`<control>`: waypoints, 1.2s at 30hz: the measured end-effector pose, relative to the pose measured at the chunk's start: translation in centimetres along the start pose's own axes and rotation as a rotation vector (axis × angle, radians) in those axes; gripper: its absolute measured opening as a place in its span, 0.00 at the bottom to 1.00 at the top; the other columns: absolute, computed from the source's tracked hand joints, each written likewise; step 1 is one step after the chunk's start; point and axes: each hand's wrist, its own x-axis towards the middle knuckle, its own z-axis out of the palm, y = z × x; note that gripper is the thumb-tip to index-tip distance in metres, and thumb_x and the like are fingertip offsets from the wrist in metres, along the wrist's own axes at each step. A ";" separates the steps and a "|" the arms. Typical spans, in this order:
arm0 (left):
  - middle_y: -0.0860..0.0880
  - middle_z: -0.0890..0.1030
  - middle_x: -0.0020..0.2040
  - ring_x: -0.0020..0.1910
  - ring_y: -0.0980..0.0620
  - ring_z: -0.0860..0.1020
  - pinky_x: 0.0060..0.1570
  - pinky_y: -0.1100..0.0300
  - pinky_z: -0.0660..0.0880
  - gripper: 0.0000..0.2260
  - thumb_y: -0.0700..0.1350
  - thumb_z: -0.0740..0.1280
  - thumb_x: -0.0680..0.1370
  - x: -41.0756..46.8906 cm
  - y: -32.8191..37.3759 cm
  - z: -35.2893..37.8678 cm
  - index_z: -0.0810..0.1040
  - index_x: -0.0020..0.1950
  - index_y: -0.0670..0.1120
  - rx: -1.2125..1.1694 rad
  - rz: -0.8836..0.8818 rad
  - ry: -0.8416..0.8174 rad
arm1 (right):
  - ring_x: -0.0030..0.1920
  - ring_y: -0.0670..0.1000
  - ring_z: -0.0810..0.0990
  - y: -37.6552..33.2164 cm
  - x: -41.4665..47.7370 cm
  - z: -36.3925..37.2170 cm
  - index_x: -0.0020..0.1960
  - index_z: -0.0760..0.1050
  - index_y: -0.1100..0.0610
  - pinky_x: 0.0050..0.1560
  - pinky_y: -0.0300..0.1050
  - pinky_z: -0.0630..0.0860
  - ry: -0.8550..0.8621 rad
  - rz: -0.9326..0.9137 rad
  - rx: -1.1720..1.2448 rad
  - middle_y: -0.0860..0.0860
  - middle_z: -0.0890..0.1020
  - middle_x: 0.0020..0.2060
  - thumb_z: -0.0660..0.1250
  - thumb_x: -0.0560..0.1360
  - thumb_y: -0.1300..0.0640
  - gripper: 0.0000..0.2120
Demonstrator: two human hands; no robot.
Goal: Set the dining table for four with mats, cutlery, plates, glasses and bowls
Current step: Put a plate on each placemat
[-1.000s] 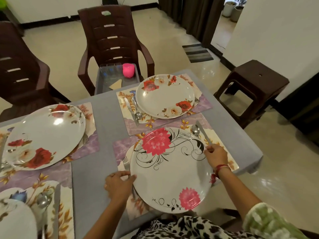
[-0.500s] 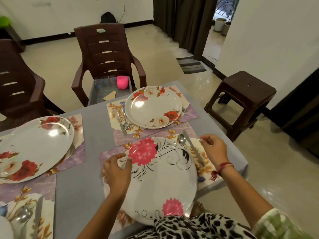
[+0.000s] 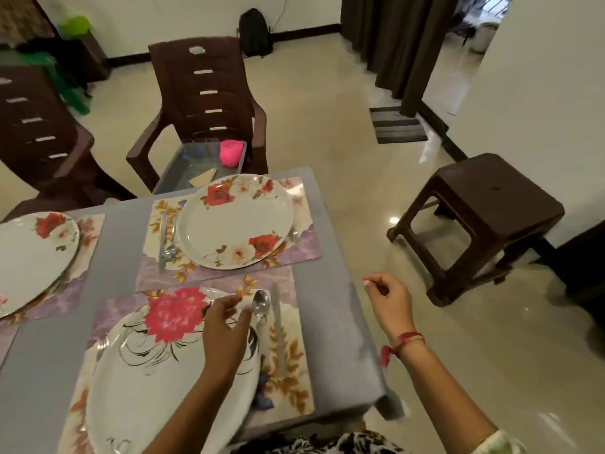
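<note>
The left hand (image 3: 226,332) and right hand (image 3: 389,303) are lifting off the near round white plate with pink flowers (image 3: 137,388), fingers loosely curled and empty, so it is sitting ready.

A: Near plate (image 3: 147,388): white, big pink flower, black swirls. Far plate (image 3: 235,224): white, red and cream roses.
B: Far mat (image 3: 304,249)?
A: Lilac and cream, gold-brown leaves. Table (image 3: 337,322) grey. Chair (image 3: 203,81) and stool (image 3: 491,191) dark brown. Cup (image 3: 231,154) pink.
</note>
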 end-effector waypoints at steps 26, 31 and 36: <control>0.52 0.76 0.44 0.44 0.55 0.75 0.42 0.71 0.71 0.08 0.38 0.67 0.77 1.3 13.9 28.1 0.74 0.55 0.45 -0.194 -0.144 0.170 | 0.46 0.44 0.78 0.5 22.9 -12.2 0.44 0.79 0.52 0.46 0.25 0.71 -0.535 -0.185 -0.114 0.50 0.81 0.45 0.66 0.74 0.63 0.07; 0.53 0.77 0.50 0.50 0.57 0.75 0.46 0.72 0.70 0.11 0.40 0.69 0.76 2.7 18.2 32.9 0.74 0.57 0.46 -0.220 -0.157 0.226 | 0.47 0.46 0.79 0.5 29.2 -15.3 0.45 0.79 0.53 0.52 0.35 0.75 -0.529 -0.128 -0.087 0.50 0.81 0.45 0.66 0.75 0.63 0.07; 0.51 0.77 0.51 0.54 0.52 0.75 0.55 0.60 0.72 0.10 0.40 0.69 0.76 4.3 19.2 33.8 0.75 0.56 0.46 -0.205 -0.183 0.299 | 0.47 0.44 0.79 -0.8 32.5 -15.1 0.44 0.78 0.50 0.47 0.31 0.73 -0.567 -0.142 -0.039 0.48 0.81 0.44 0.66 0.75 0.63 0.08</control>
